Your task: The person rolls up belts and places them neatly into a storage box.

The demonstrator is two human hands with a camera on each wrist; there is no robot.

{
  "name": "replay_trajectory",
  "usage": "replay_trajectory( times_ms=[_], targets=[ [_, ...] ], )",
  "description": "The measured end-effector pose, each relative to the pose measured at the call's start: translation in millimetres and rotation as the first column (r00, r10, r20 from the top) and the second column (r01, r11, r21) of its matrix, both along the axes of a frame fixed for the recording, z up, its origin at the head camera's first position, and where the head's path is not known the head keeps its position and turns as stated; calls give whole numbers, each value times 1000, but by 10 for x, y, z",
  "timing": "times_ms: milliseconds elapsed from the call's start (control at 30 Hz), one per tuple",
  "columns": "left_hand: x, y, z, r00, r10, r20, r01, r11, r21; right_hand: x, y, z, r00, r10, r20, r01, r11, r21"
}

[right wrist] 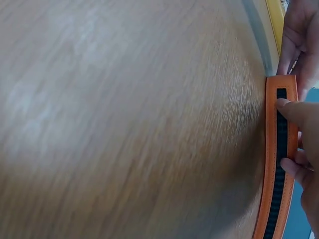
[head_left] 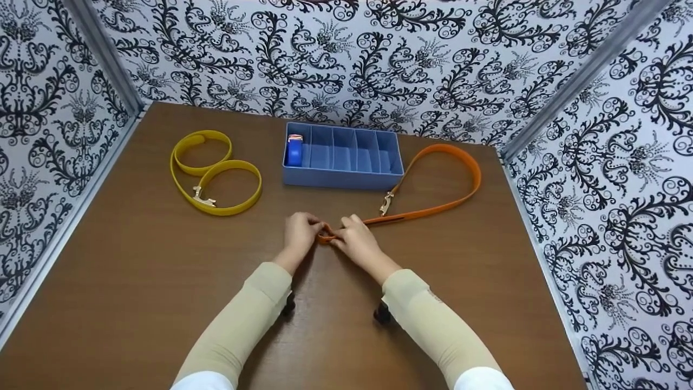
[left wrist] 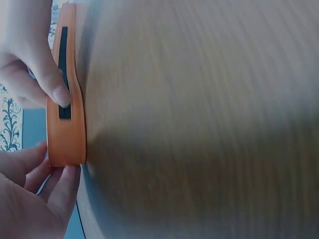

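Observation:
In the head view an orange leash (head_left: 444, 208) with a gold-coloured clip (head_left: 386, 203) lies across the middle right of the table. Its near end is bent into a small loop between both hands. My left hand (head_left: 301, 232) pinches that loop from the left; in the left wrist view its fingertips (left wrist: 66, 186) are at the folded end. From the other side my right hand (head_left: 357, 241) grips the strap, and the right wrist view has its thumb (right wrist: 294, 110) on the black strip (right wrist: 280, 144) set into the orange. Some fingers are hidden behind the strap.
A blue-grey divided box (head_left: 341, 180) stands behind the hands, with a blue coiled-looking item (head_left: 294, 151) in its leftmost compartment. To the left lies a yellow leash (head_left: 227, 210) in loose curves, with a metal clip (head_left: 203, 197). Patterned walls (head_left: 346, 59) border the brown table (head_left: 135, 303).

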State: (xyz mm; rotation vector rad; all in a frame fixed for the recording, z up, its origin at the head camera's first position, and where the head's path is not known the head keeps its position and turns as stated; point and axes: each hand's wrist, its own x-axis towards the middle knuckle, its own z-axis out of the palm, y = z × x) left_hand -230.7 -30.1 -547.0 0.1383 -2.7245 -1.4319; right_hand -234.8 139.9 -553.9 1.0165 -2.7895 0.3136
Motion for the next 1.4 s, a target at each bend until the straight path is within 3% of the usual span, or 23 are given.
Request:
replay_trajectory(
  times_ms=[267,533,700,833,1000,1167,1267,1400],
  targets=[
    [-16,87,16,1000,-13,25,12,999,31,-38,4,-39,997,43,-69,-47,997,-59],
    [-60,144,25,999,-49,-9,48,995,-84,-72,21,-81,984,136,-118,-152,978,-139],
    [-97,131,38,992,-123,32,126,982,-141,-103,56,-81,973,200,-119,-216,965,-151],
    [-122,104,33,977,-205,57,210,973,-100,-135,77,-73,975,198,-98,-211,966,-150],
    [-146,65,20,968,-248,39,250,968,-27,-165,104,-57,984,166,-65,-174,973,-151],
    [-169,64,20,950,-309,50,308,951,30,-203,138,-50,970,235,-57,-242,953,-181],
    [-186,68,4,933,-358,27,357,934,22,-217,140,-38,960,278,-34,-280,940,-194],
    [-201,56,-22,917,-399,5,397,914,81,-207,119,-23,959,282,-30,-283,937,-206]
  ],
)
